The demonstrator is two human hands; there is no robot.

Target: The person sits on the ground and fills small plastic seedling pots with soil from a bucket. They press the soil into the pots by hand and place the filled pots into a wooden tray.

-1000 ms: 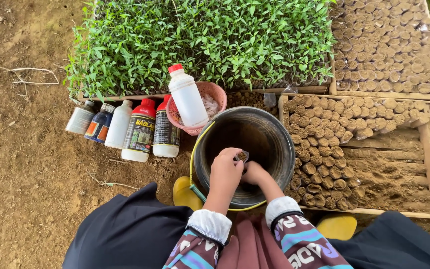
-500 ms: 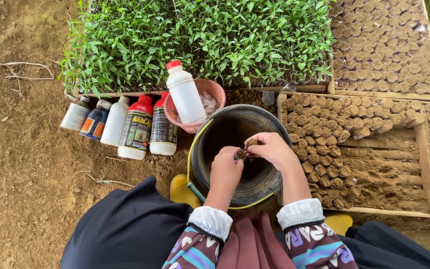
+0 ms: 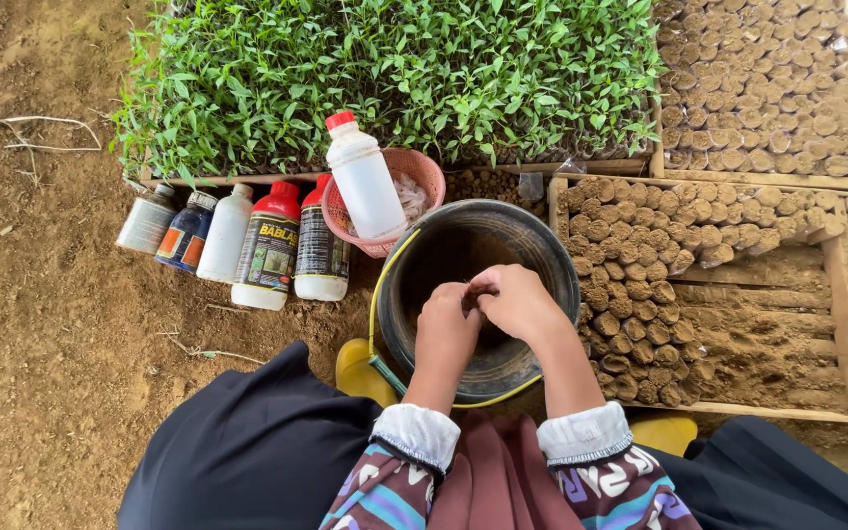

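— What are the fingers doing?
— Both hands meet over the black bucket (image 3: 542, 245): left hand (image 3: 447, 329) and right hand (image 3: 519, 302) have fingers pinched together on a small soil plug (image 3: 470, 297), mostly hidden.
— Around it?
— Pink basket (image 3: 424, 172) and white bottle (image 3: 365, 182) behind; the crate of soil plugs (image 3: 640, 265) just right; seedlings (image 3: 395, 79) beyond.

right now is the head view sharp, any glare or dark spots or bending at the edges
Head view: soft, even daylight, no hard shadows; the seedlings, bottles and both hands, left hand and right hand, look sharp. The inside of the bucket is dark, so what the fingers pinch is hard to make out. No strong glare. The wooden tray edges bow slightly, a wide-lens effect.
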